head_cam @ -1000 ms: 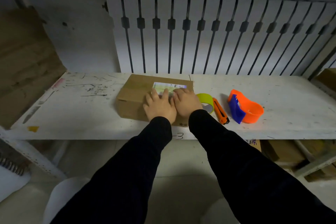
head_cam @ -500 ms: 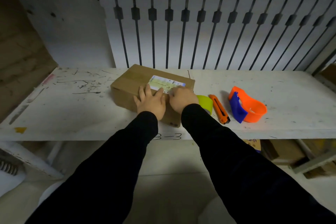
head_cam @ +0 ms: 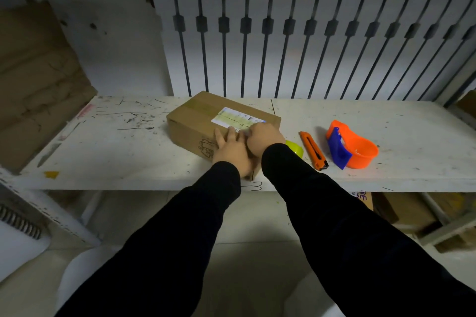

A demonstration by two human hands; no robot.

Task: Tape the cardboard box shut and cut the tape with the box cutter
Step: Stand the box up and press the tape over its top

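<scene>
The cardboard box (head_cam: pixel 206 121) sits near the middle of the tabletop (head_cam: pixel 116 152), skewed so that its long axis runs from the front edge up and left toward the back; a white label (head_cam: pixel 235 119) lies on its top near the right end, and a shinier strip, seemingly tape, runs along the top; both hands rest on the box's near right end, side by side and touching; the left hand (head_cam: pixel 230 147) lies flat with its fingers spread and released, pressing down on the top; the right hand (head_cam: pixel 264 136) is curled with its knuckles up at the label's near corner, and whether its grip pinches anything cannot be told, since the fingertips are hidden beneath it.

The coming move likely turns on the box cutter (head_cam: pixel 313 150): it lies just to the right of the right hand, apart from it, its long axis running from back to front with a slight lean rightward, the dark end toward the front edge; the right hand is clearly the nearer one; between that hand and the cutter a yellow-green tape roll (head_cam: pixel 295 149) peeks out from behind the right sleeve; further right, beside the cutter, stands an orange and blue tape dispenser (head_cam: pixel 353 147); the step in hand looks like smoothing tape down before cutting.
</scene>
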